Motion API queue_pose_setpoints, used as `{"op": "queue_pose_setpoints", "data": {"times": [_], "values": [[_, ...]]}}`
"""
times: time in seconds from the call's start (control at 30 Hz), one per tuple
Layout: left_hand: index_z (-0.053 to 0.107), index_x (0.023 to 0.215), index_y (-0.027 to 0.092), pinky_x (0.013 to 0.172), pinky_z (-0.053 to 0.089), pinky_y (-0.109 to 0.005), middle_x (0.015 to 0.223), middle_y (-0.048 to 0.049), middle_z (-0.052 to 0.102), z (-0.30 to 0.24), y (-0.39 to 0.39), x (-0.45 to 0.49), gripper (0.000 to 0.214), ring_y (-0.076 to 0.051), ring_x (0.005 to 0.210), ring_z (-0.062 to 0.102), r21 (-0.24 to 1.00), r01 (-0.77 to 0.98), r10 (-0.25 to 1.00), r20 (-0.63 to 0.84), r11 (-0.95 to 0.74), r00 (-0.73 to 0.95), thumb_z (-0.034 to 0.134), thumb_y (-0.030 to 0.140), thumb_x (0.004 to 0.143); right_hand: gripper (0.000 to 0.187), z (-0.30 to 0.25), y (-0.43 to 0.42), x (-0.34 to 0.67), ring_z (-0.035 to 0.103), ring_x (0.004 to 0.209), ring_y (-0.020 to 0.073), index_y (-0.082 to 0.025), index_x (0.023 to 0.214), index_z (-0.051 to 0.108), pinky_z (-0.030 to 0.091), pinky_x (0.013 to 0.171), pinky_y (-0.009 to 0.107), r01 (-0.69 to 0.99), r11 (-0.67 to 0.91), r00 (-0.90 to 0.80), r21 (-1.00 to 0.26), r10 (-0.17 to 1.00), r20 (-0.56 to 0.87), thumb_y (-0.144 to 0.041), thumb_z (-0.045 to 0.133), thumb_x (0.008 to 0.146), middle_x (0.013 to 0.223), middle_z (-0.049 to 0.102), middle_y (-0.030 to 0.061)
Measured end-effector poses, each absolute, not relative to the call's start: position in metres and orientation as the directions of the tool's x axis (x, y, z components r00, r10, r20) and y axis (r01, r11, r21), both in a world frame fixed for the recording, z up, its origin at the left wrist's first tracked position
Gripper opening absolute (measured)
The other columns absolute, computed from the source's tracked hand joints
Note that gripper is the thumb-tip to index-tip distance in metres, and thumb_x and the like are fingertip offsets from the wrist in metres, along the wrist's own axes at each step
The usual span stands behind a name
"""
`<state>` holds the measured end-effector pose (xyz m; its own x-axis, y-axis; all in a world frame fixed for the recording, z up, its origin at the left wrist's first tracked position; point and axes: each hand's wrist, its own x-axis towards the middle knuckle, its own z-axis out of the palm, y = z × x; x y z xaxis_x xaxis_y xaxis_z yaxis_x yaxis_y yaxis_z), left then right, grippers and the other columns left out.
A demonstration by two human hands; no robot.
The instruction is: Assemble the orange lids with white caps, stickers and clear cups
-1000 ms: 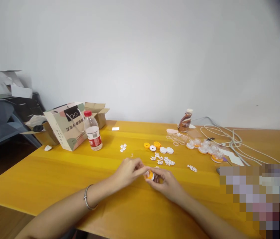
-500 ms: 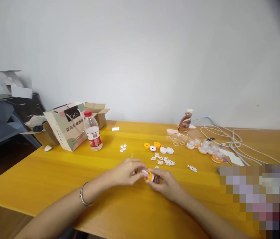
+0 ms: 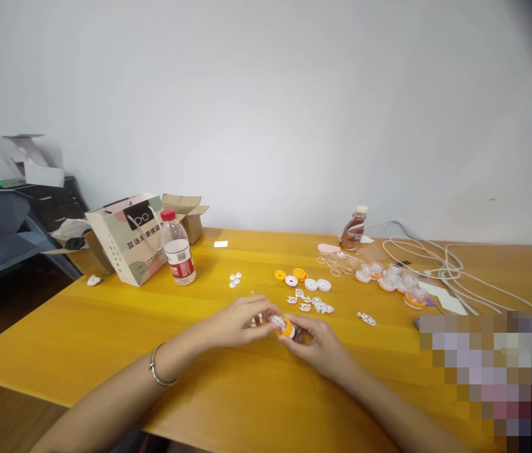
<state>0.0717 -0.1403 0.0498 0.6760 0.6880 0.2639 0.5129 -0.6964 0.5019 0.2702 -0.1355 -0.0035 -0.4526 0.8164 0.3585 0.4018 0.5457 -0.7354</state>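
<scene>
Between my hands is a small round orange-and-white plastic case (image 3: 289,328) with a clear dome (image 3: 270,316) at its left side. My right hand (image 3: 318,343) grips the orange-and-white part with thumb and fingers. The fingers of my left hand (image 3: 245,321) close around the clear dome. Whether dome and base are fully joined I cannot tell. Just beyond lie several white openwork pieces (image 3: 305,307), partly behind my hands. Behind those are orange discs (image 3: 299,274) and white discs (image 3: 324,285). Several small white pegs (image 3: 235,280) lie farther left.
Finished-looking clear-domed cases (image 3: 389,280) and clear rings (image 3: 335,264) lie right of the discs, near a brown drink bottle (image 3: 354,229) and white cables (image 3: 454,270). A water bottle (image 3: 179,251), paper bag (image 3: 126,242) and cardboard box (image 3: 190,220) stand left on the wooden table (image 3: 228,402).
The case has tilted slightly between my hands, and more of its clear dome shows. My left fingers have shifted a little around the dome. The loose pieces stay where they were.
</scene>
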Motion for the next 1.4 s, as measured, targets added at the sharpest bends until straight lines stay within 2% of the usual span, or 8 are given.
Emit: {"op": "queue_pose_setpoints", "data": {"times": [0.27,0.5,0.6,0.7,0.77,0.87,1.07,1.4], "values": [[0.060,0.091,0.017,0.068,0.040,-0.021,0.079,-0.0033,0.062,0.039,-0.141,0.080,0.029,-0.011,0.071,0.055,0.438,0.576,0.717,0.308,-0.690,0.625,0.038,0.035,0.087,0.017,-0.008,-0.137,0.271,0.054,0.060,0.0131,-0.017,0.088,0.059,0.045,0.058,0.022,0.423,0.605,-0.498,-0.674,0.777,0.385,-0.028,0.053,0.077,0.071,0.060,0.0018],[0.060,0.074,0.013,0.052,0.034,-0.020,0.060,-0.0010,0.059,0.030,-0.139,0.084,0.040,-0.010,0.053,0.050,0.444,0.714,0.838,0.220,-0.541,0.499,0.032,0.039,0.088,0.021,-0.012,-0.141,0.271,0.054,0.066,0.0167,-0.020,0.098,0.055,0.045,0.062,0.027,0.509,0.713,-0.506,-0.483,0.701,0.502,-0.024,0.050,0.078,0.075,0.059,0.0045],[0.058,0.081,0.014,0.057,0.038,-0.020,0.065,-0.0009,0.059,0.032,-0.141,0.085,0.039,-0.011,0.059,0.052,0.514,0.684,0.850,0.218,-0.518,0.480,0.030,0.040,0.089,0.020,-0.009,-0.140,0.271,0.054,0.065,0.0155,-0.019,0.097,0.055,0.045,0.062,0.026,0.486,0.694,-0.502,-0.531,0.719,0.480,-0.024,0.050,0.078,0.076,0.059,0.0042],[0.048,0.108,0.017,0.071,0.042,-0.023,0.090,-0.0040,0.059,0.038,-0.146,0.085,0.032,-0.012,0.077,0.055,0.584,0.580,0.812,0.279,-0.567,0.513,0.037,0.038,0.087,0.017,-0.005,-0.138,0.271,0.053,0.061,0.0135,-0.018,0.092,0.057,0.044,0.059,0.023,0.445,0.641,-0.472,-0.626,0.761,0.445,-0.024,0.050,0.078,0.072,0.059,0.0021],[0.042,0.117,0.019,0.079,0.042,-0.026,0.102,-0.0056,0.056,0.042,-0.149,0.085,0.035,-0.013,0.086,0.053,0.583,0.519,0.765,0.325,-0.625,0.556,0.042,0.034,0.085,0.016,-0.002,-0.136,0.272,0.053,0.061,0.0133,-0.018,0.089,0.058,0.044,0.058,0.022,0.429,0.616,-0.454,-0.660,0.779,0.433,-0.026,0.050,0.078,0.070,0.059,0.0013],[0.046,0.112,0.019,0.081,0.042,-0.026,0.101,-0.0056,0.056,0.045,-0.150,0.084,0.029,-0.014,0.088,0.053,0.549,0.472,0.709,0.379,-0.690,0.595,0.044,0.027,0.085,0.018,0.000,-0.135,0.273,0.053,0.061,0.0138,-0.017,0.088,0.060,0.044,0.058,0.023,0.423,0.601,-0.435,-0.678,0.791,0.429,-0.029,0.052,0.077,0.072,0.061,0.0021],[0.051,0.108,0.017,0.075,0.043,-0.026,0.091,-0.0055,0.059,0.044,-0.145,0.081,0.027,-0.014,0.081,0.054,0.504,0.523,0.723,0.399,-0.687,0.564,0.042,0.030,0.086,0.023,0.000,-0.135,0.275,0.055,0.063,0.0147,-0.017,0.095,0.060,0.046,0.060,0.025,0.431,0.615,-0.422,-0.660,0.784,0.455,-0.027,0.054,0.076,0.077,0.063,0.0041],[0.053,0.106,0.017,0.073,0.044,-0.025,0.089,-0.0050,0.059,0.043,-0.147,0.084,0.027,-0.013,0.078,0.054,0.523,0.510,0.724,0.389,-0.683,0.570,0.042,0.031,0.086,0.027,-0.002,-0.137,0.274,0.058,0.067,0.0157,-0.018,0.100,0.060,0.048,0.064,0.026,0.399,0.637,-0.421,-0.660,0.766,0.486,-0.027,0.055,0.074,0.081,0.065,0.0043]]}}
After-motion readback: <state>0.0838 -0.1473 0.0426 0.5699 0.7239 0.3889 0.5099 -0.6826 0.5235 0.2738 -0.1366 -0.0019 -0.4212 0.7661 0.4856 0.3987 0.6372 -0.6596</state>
